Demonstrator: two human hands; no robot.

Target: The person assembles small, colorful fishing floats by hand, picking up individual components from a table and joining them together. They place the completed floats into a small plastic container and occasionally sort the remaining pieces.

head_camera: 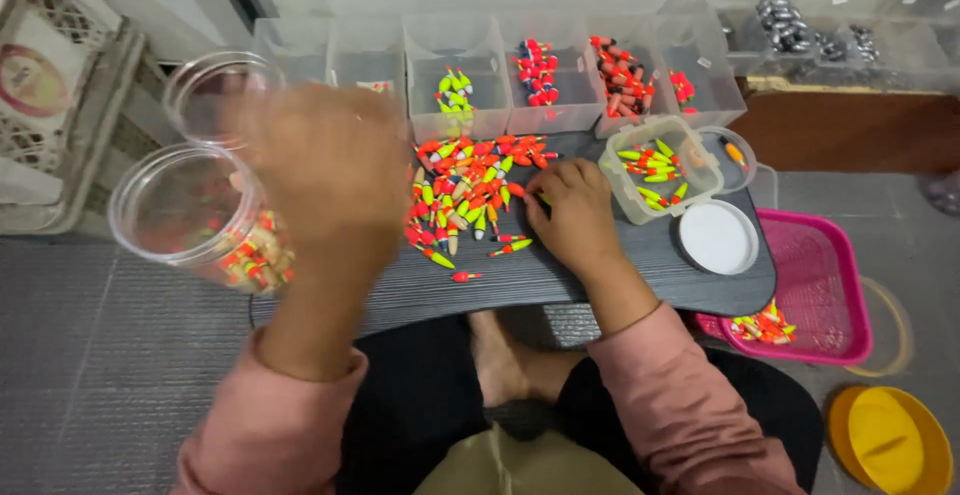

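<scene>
Floats half sorted on the board
Right hand (pixel 572 217) pinched a float (pixel 541 198) from the pile (pixel 470 190); left hand (pixel 325 170) blurred, grip unclear; bins (pixel 540 80) part-filled

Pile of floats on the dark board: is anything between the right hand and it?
Nothing visible. The right hand already rests at the right edge of the pile of floats on the dark board. The square clear tub sits off to its right, clear of the pile.
</scene>
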